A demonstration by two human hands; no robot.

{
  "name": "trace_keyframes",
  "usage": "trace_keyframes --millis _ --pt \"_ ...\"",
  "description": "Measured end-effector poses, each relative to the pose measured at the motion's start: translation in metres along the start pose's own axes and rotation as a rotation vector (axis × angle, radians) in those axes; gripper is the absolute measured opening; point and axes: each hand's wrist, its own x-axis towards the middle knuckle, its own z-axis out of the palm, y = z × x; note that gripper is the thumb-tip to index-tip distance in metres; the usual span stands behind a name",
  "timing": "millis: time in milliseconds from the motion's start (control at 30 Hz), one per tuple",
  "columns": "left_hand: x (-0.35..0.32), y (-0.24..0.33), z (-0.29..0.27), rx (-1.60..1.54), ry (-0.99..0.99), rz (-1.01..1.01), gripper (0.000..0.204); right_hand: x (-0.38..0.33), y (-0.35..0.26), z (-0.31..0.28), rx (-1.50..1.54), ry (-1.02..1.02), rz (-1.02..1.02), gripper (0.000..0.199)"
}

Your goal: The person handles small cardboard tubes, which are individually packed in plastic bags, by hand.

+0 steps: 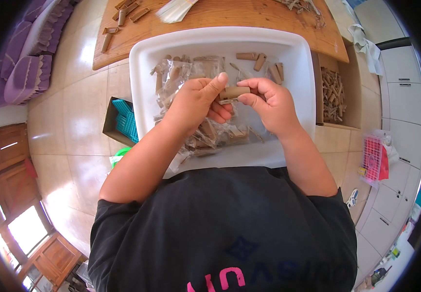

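Over a large white plastic tub (295, 131), both my hands hold one small brown tube-shaped plastic piece (237, 92). My left hand (191, 102) grips its left end, thumb on top and the other fingers curled below. The thumb and fingers of my right hand (274, 103) pinch its right end. A thin pale part shows along the underside of the piece, too small to make out. Inside the tub, clear plastic bags (183, 73) hold more brown pieces, partly hidden under my hands and left forearm. Several loose brown pieces (259, 62) lie at the tub's far right.
Behind the tub is a wooden table (239, 17) with brown parts and a stack of clear plastic bags (175, 10). On the right, a cardboard box (354, 92) holds many brown pieces. To the left is a dark box (110, 127) with teal plastic pieces (126, 119).
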Motion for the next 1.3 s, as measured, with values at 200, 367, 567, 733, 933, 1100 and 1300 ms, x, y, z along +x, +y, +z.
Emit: trace_keyframes --millis 200,367,567,733,933,1100,1300 --pt "0.001 -0.001 0.006 0.101 0.001 0.184 0.03 0.0 -0.004 -0.001 0.105 0.034 0.052 0.02" --pt "0.0 0.01 0.006 0.275 0.001 0.076 0.028 0.001 -0.009 -0.001 0.294 0.084 0.049 0.021" --pt "0.038 0.082 -0.051 1.072 0.742 0.638 0.052 0.004 -0.004 -0.008 0.388 0.172 0.118 0.022" --pt "0.09 0.111 -0.102 1.476 0.934 0.114 0.061 0.003 -0.01 -0.003 0.455 0.144 0.126 0.022" --pt "0.099 0.106 -0.121 1.356 0.707 0.109 0.04 0.001 -0.007 -0.006 0.459 0.103 0.139 0.021" --pt "0.096 0.096 -0.145 0.98 0.592 0.311 0.026 0.001 -0.006 -0.004 0.422 0.073 0.109 0.02" --pt "0.052 0.103 -0.133 1.53 1.052 0.642 0.019 0.002 -0.008 -0.004 0.41 0.097 0.069 0.019"
